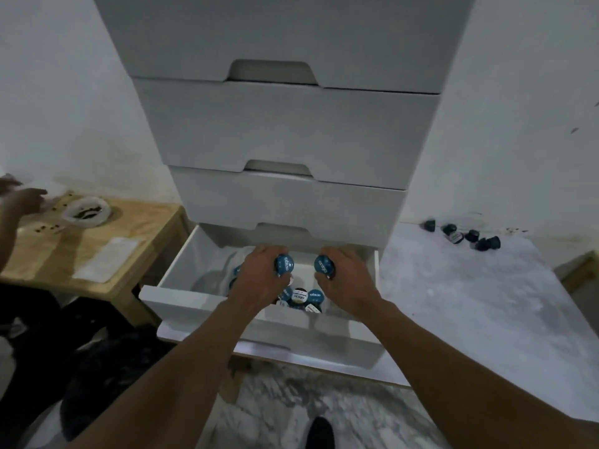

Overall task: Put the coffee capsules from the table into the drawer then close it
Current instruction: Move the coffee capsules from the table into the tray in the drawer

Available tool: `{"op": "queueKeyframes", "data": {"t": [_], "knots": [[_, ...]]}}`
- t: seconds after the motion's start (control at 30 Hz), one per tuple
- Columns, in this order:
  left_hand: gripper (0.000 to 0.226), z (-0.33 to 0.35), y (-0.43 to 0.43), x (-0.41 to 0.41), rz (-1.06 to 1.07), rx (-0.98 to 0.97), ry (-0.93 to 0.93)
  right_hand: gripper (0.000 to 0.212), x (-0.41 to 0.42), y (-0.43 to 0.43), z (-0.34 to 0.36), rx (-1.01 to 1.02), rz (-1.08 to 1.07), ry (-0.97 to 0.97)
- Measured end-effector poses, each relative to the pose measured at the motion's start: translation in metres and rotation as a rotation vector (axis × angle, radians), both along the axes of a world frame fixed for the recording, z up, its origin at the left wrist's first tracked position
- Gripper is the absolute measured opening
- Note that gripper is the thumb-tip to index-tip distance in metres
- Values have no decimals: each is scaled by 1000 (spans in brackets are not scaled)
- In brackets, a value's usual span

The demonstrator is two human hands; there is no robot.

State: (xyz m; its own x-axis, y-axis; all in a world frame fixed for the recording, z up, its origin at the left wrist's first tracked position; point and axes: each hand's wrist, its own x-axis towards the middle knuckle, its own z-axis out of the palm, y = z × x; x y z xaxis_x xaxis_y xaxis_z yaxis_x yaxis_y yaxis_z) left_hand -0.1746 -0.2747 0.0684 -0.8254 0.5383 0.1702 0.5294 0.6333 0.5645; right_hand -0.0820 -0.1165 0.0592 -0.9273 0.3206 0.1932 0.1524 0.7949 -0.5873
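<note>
both hands are over the open white bottom drawer (181, 299). the left hand (259, 277) grips one round blue-topped coffee capsule (284, 264), the right hand (346, 277) another (324, 265). more capsules (304, 298) lie inside, and dark capsules (466, 236) sit on the grey table (470, 303).

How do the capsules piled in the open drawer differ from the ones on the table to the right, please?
The drawer capsules lie bunched together, blue printed lids showing; the table capsules are spread in a loose row, looking mostly dark. The drawer group sits near both hands, the table group far off. Both look like the same type.
</note>
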Motion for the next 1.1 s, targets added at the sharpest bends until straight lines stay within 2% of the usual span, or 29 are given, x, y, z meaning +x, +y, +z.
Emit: {"op": "queueKeyframes", "data": {"t": [0.37,0.63,0.8,0.97,1.1], "knots": [[51,-40,37,-61,-79,-143,-135,45,-66,27,-52,-30,60,-244],[42,-57,62,-84,-182,-243,-211,49,-79,44,-70,-11,52,-382],[44,-68,66,-92,-265,-304,-236,47,-81,44,-77,16,31,-433],[30,-77,69,-95,-342,-358,-300,48,-87,40,-77,38,10,-475],[35,-81,71,-100,-364,-387,-332,45,-90,41,-78,86,31,-526]]}}
